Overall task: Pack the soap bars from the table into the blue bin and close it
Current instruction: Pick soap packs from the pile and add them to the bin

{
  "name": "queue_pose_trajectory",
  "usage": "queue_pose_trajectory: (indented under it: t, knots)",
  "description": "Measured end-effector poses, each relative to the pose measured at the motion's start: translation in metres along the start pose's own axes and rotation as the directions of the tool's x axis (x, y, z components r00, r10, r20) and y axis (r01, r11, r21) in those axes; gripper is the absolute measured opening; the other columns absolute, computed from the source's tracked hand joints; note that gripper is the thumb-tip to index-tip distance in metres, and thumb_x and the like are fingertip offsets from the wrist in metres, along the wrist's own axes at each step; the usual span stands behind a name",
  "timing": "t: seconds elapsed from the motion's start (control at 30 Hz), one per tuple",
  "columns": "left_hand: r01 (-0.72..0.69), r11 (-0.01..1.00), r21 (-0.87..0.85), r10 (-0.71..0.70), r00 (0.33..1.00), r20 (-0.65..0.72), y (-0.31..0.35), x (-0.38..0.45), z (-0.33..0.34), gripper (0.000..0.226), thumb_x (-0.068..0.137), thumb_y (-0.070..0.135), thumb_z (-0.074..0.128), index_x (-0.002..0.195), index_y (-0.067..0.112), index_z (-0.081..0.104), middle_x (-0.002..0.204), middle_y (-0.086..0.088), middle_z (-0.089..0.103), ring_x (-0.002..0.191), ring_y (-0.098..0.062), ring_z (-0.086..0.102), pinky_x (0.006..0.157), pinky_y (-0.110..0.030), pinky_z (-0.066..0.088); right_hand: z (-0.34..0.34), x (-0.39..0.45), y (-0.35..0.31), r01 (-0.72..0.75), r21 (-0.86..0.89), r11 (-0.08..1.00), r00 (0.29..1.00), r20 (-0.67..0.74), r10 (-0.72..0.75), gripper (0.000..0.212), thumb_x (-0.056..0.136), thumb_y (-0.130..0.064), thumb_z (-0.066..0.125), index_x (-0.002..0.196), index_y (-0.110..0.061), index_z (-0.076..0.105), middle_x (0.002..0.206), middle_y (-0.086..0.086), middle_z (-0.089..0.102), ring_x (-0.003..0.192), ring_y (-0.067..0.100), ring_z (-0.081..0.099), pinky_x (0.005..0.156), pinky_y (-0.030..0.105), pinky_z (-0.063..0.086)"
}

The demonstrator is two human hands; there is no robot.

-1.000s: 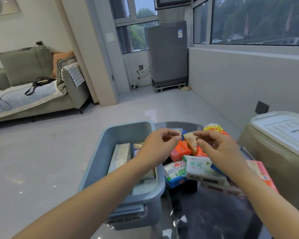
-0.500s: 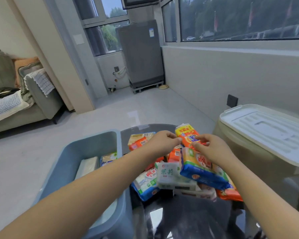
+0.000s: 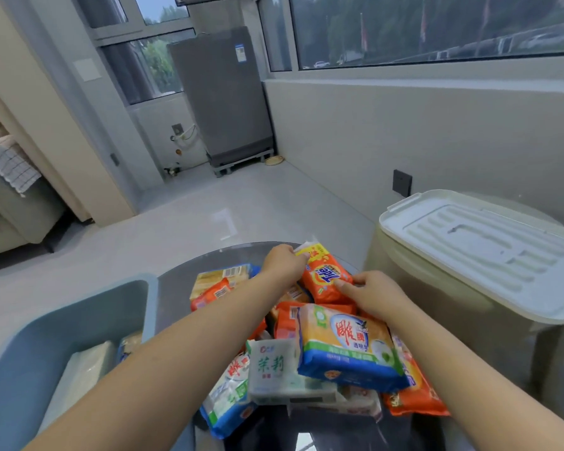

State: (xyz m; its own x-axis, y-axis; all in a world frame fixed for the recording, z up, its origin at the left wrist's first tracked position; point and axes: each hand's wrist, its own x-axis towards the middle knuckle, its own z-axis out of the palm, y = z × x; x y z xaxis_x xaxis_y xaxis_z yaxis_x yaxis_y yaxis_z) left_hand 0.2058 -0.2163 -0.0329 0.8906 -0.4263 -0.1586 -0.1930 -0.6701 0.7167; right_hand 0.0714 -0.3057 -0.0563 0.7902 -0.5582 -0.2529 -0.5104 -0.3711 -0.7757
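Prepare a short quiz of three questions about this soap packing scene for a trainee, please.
1. True or false: both hands grip the same orange soap pack.
2. Where does the blue bin stand? A) left of the soap pile B) right of it C) behind it
3. Fill in: the beige container beside the table has its lid ____.

Key: 1. True: the left hand holds its far end, the right hand its near end. 2. A. 3. on.
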Motion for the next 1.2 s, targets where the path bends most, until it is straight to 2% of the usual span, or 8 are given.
queue_pose_trajectory:
  t: [0.13,0.27,0.37,0.47,0.57,0.7,0.9,1.2]
  knots:
    - [0.075,0.980,-0.187,-0.088,0.994,-0.060,-0.003,0.015,0.001,0.016,0.084,0.022,0.066,0.091,0.008,0.070,0.100,-0.012,0.068,0.094,-0.028,0.064,0.085,-0.040,0.054,0.002,0.003,0.005,0.025,0.069,0.997,0.999,-0.048,-0.021,0.035,0.088,-0.043,0.053,0.112,-0.020,0.065,0.085,-0.002,0.069,0.070,0.010,0.063,0.055,0.020,0.045]
    - [0.120,0.926,-0.359,-0.158,0.984,-0.079,-0.009,0.016,-0.008,0.017,0.074,0.024,0.076,0.067,0.015,0.065,0.072,-0.001,0.062,0.069,-0.015,0.058,0.063,-0.026,0.051,0.006,0.005,0.007,0.038,0.208,0.977,0.994,-0.111,-0.015,0.029,0.088,-0.038,0.056,0.107,-0.021,0.069,0.083,-0.002,0.069,0.073,0.012,0.065,0.061,0.024,0.050]
    - [0.046,0.863,-0.503,-0.109,0.990,-0.095,0.001,0.009,-0.020,0.015,0.075,0.017,0.076,0.081,0.005,0.069,0.063,0.000,0.059,0.064,-0.015,0.054,0.057,-0.023,0.046,0.004,0.004,0.005,0.099,0.303,0.948,0.981,-0.189,-0.042,0.028,0.087,-0.033,0.058,0.108,-0.018,0.069,0.090,0.003,0.072,0.081,0.016,0.066,0.072,0.029,0.052]
    - [-0.035,0.795,-0.605,-0.033,0.994,-0.101,0.024,-0.006,-0.042,0.012,0.076,0.023,0.074,0.072,0.018,0.065,0.075,-0.002,0.064,0.072,-0.015,0.055,0.066,-0.029,0.045,-0.005,-0.003,-0.010,0.235,0.398,0.887,0.948,-0.297,-0.118,0.025,0.085,-0.029,0.061,0.103,-0.014,0.071,0.090,0.007,0.074,0.080,0.017,0.068,0.078,0.035,0.055]
    - [-0.065,0.722,-0.689,0.031,0.998,-0.061,0.046,-0.029,-0.067,0.015,0.080,0.032,0.069,0.085,0.021,0.059,0.089,-0.002,0.065,0.085,-0.019,0.059,0.071,-0.038,0.047,-0.007,-0.019,-0.035,0.349,0.515,0.783,0.922,-0.338,-0.188,0.024,0.085,-0.027,0.063,0.100,-0.011,0.072,0.089,0.008,0.074,0.077,0.014,0.070,0.074,0.029,0.057]
    - [-0.139,0.653,-0.745,0.128,0.989,-0.073,0.056,-0.071,-0.104,0.014,0.085,0.029,0.063,0.092,0.022,0.053,0.083,0.000,0.063,0.070,-0.020,0.060,0.060,-0.031,0.049,0.007,-0.056,-0.067,0.441,0.618,0.651,0.896,-0.351,-0.273,0.022,0.083,-0.026,0.065,0.098,-0.013,0.072,0.083,0.001,0.075,0.073,0.012,0.071,0.064,0.020,0.057]
    - [-0.190,0.620,-0.761,0.119,0.982,-0.148,0.026,-0.129,-0.156,0.047,0.077,0.020,0.072,0.117,0.007,0.052,0.100,-0.012,0.069,0.073,-0.019,0.070,0.050,-0.025,0.056,0.031,-0.108,-0.109,0.485,0.684,0.546,0.867,-0.292,-0.404,0.025,0.076,-0.035,0.067,0.095,-0.019,0.072,0.084,-0.001,0.076,0.075,0.014,0.072,0.065,0.024,0.058]
    - [-0.076,0.708,-0.702,-0.041,0.988,-0.148,-0.060,-0.183,-0.221,0.024,0.074,0.037,0.071,0.087,0.019,0.062,0.054,0.007,0.070,0.048,-0.008,0.067,0.041,-0.020,0.050,0.091,-0.158,-0.137,0.466,0.689,0.555,0.793,-0.046,-0.608,0.032,0.072,-0.031,0.072,0.101,-0.016,0.073,0.083,0.000,0.076,0.076,0.015,0.072,0.063,0.025,0.057]
